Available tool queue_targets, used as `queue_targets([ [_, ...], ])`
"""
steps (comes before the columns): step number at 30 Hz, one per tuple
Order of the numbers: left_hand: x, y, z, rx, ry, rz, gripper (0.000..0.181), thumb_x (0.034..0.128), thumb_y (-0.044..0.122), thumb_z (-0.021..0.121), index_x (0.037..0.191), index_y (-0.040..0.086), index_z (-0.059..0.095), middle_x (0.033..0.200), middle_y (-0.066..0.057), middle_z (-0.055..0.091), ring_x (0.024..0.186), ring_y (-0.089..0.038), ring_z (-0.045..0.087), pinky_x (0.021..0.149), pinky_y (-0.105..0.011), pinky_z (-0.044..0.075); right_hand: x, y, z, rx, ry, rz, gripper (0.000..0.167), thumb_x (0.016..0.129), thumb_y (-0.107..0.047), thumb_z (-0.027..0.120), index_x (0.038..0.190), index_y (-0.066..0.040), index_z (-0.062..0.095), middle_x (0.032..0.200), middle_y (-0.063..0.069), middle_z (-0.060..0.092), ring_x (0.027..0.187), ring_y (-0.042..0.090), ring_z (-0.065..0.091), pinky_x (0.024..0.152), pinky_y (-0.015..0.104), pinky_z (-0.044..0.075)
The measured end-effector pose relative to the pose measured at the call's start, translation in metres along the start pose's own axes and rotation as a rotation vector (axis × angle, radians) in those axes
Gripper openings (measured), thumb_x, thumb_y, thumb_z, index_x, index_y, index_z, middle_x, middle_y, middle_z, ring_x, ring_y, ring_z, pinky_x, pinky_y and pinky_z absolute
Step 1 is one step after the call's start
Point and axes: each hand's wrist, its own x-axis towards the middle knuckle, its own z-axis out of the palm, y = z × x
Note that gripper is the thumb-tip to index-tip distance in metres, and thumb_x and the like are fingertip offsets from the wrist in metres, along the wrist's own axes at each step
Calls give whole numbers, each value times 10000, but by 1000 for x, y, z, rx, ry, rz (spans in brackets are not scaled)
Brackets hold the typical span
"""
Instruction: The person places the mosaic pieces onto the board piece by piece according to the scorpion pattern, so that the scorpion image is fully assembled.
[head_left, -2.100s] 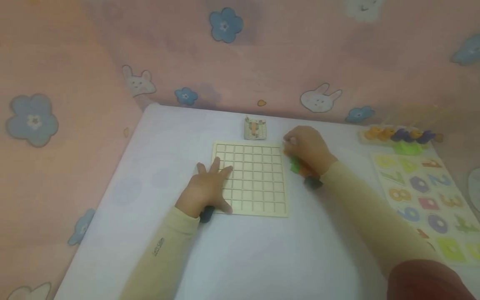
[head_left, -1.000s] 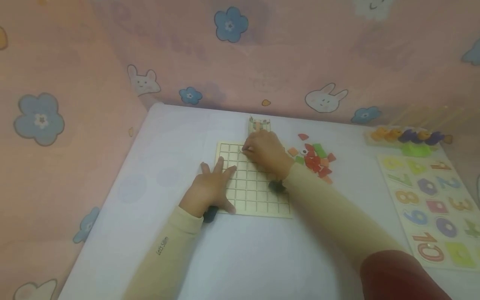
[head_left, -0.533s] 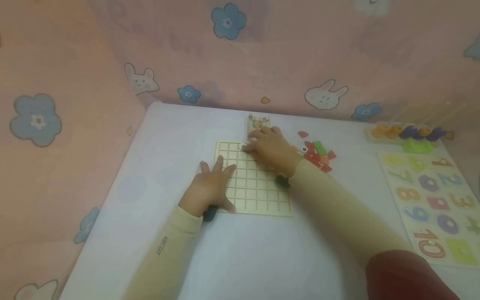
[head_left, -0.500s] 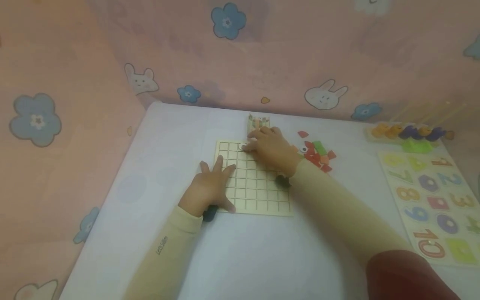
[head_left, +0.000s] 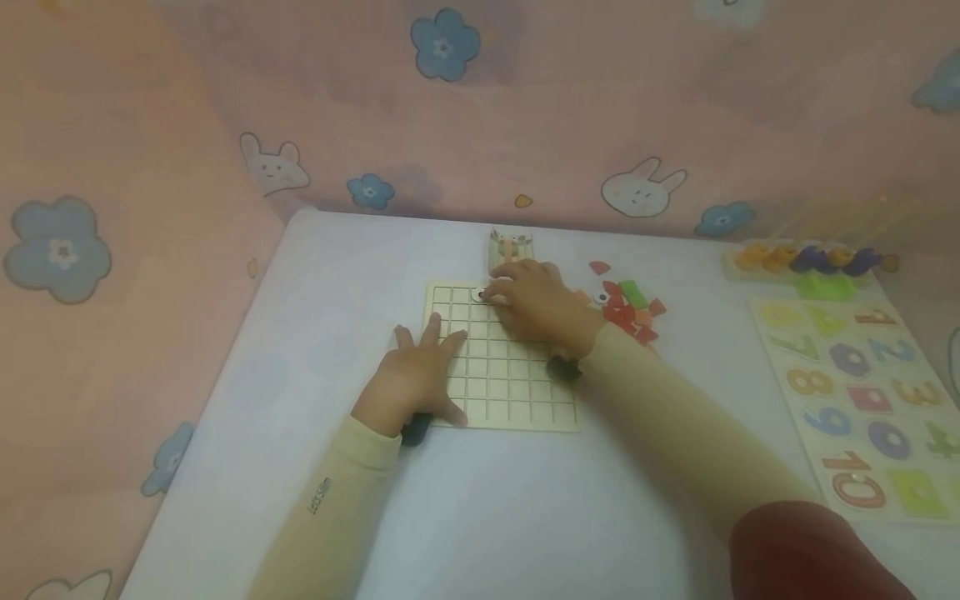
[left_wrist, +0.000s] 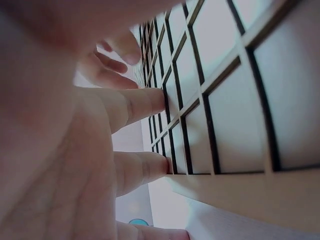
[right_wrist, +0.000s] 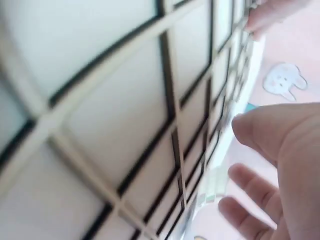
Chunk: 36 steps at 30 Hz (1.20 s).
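A cream grid board with square cells lies on the white table. My left hand rests on its left edge, fingers spread; in the left wrist view, fingertips of that hand touch the grid. A round white eye piece with a black dot is in the top row, third cell from the left. My right hand reaches over the board, a fingertip at the piece's right side. In the right wrist view, the thumb and fingers of that hand are apart; no piece shows between them.
Right of the board lies a pile of red, green and orange pieces, with another eye piece. Behind the board stands a small patterned card or packet. A number puzzle board and a pegged toy are at the right.
My right hand has gone left from the pile to the board's top row with the white eye piece. The piece now lies in a cell, the fingers loosened. My left hand stays in place.
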Motion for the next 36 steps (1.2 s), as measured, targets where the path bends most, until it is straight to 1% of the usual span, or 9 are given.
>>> queue_targets([
  [3,1,-1,2,-8,2,1,1285,630,489,1020,1681,228,329,1753,-203,96,1494,-656,125,1019,-605,496,-12,12,-8,62,-8,104,363,1060,-289,549,1377,-206,706,1517,59,571,1430,349,448,1160,592,317],
  [7,3,-2,5,-34,4,0,1289,619,475,1027,1680,233,335,1756,-196,86,1501,-658,98,1048,-620,469,-43,43,-19,174,54,248,400,1046,-290,562,1388,-111,668,1458,111,602,1413,373,438,1200,567,264],
  [11,4,-3,8,-37,2,-1,1290,615,481,1027,1677,233,340,1755,-198,85,1499,-665,90,1053,-637,459,-71,77,-18,183,119,335,401,1070,-352,591,1338,-74,701,1293,132,686,1194,347,543,1125,562,368],
  [15,4,-5,8,-21,3,-7,1293,615,500,1023,1677,237,335,1756,-197,84,1499,-659,101,1038,-627,472,-85,95,-10,97,111,330,321,1069,-300,601,1190,-50,762,1071,134,727,1003,336,566,1011,557,447],
  [17,3,-5,7,-16,3,-10,1297,613,505,1023,1679,240,332,1757,-195,83,1500,-651,109,1033,-617,477,-89,97,-7,58,111,311,278,1065,-246,594,1131,-37,765,1075,143,733,1052,358,571,1024,564,434],
  [22,2,-4,5,-19,8,-8,1298,606,497,1027,1677,243,339,1756,-193,91,1499,-643,123,1026,-612,482,-91,88,-5,-49,117,260,293,1054,-152,604,1295,-36,724,1342,160,699,1300,407,507,1124,628,355],
  [24,2,-3,4,-18,10,-5,1293,607,493,1028,1675,240,344,1755,-195,97,1496,-644,131,1018,-614,488,-90,84,-8,-99,104,226,268,1039,-113,612,1266,-48,739,1311,150,712,1306,414,509,1110,645,362],
  [30,0,-1,1,-18,13,-4,1282,612,483,1030,1672,235,352,1754,-196,100,1495,-647,135,1013,-617,493,-85,80,-11,-180,32,184,170,939,-28,698,1080,-94,766,1034,60,715,1137,352,522,1008,585,408],
  [36,0,-1,1,-11,10,0,1278,617,486,1027,1673,234,351,1754,-195,106,1488,-637,159,986,-594,514,-83,87,-8,-234,0,179,292,898,-24,751,1181,-91,777,983,40,690,983,309,502,909,503,432],
])
